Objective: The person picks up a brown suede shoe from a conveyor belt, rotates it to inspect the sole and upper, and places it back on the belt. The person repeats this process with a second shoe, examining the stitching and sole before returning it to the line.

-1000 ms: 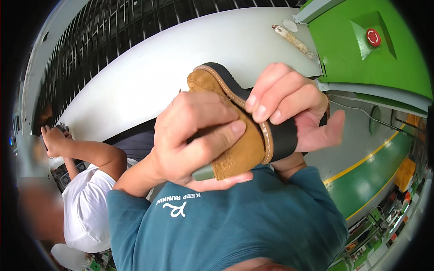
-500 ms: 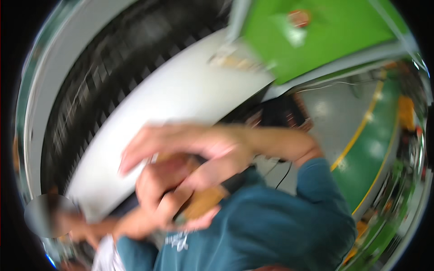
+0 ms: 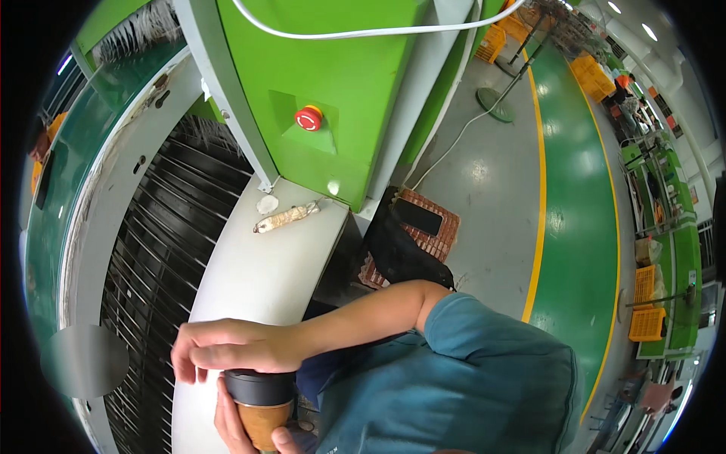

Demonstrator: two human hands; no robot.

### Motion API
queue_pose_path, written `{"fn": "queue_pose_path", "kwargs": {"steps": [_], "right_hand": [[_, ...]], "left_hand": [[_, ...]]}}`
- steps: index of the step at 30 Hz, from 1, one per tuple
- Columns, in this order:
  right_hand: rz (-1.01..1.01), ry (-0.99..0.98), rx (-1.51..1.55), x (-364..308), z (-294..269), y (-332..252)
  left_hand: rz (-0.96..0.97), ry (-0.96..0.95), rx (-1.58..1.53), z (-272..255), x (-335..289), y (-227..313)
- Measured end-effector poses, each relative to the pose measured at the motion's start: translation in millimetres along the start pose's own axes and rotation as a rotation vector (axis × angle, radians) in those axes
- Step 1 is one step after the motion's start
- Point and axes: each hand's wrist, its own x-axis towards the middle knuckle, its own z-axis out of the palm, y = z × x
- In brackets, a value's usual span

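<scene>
At the bottom, my left hand [image 3: 231, 420] is wrapped round a brown tumbler [image 3: 264, 422] with a wide black lid. Its fingers are on one side and its thumb on the other; the tumbler's base is hidden. My right hand [image 3: 234, 344] lies over the top of the black lid [image 3: 261, 387], its wrist and palm above it. The right fingers are stretched out past the lid to the left, bending down a little, and nothing shows in them.
A white curved ledge [image 3: 234, 276] lies beyond my hands, with a wrapped roll [image 3: 287, 217] on it. Dark rollers [image 3: 162, 280] run along the left. A green machine panel [image 3: 333, 68] carries a red button [image 3: 308, 118]. A phone [image 3: 418, 217] rests on a brick-patterned seat [image 3: 446, 234].
My view has swung round and become sharp. My hands, bunched together round the tumbler before, now sit lower in view, the right one stretched over the lid.
</scene>
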Motion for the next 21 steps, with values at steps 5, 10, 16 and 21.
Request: {"fn": "queue_pose_path", "kwargs": {"steps": [5, 10, 16, 21], "right_hand": [[-0.163, -0.023, -0.153, -8.3, 9.5, 8.5], [-0.058, 0.063, -0.201, 2.4, 10.0, -2.8], [0.025, 0.003, -0.425, 31.4, 3.6, -12.3], [-0.001, -0.056, -0.470, 47.5, -1.8, -11.5]], "left_hand": [[-0.201, 0.301, -0.100, 11.2, -5.2, 4.8], [-0.026, 0.286, -0.080, -1.4, 8.3, -24.6], [0.089, 0.307, -0.156, -13.5, 36.2, -26.7], [0.076, 0.341, -0.190, -13.5, 39.2, -31.5]]}}
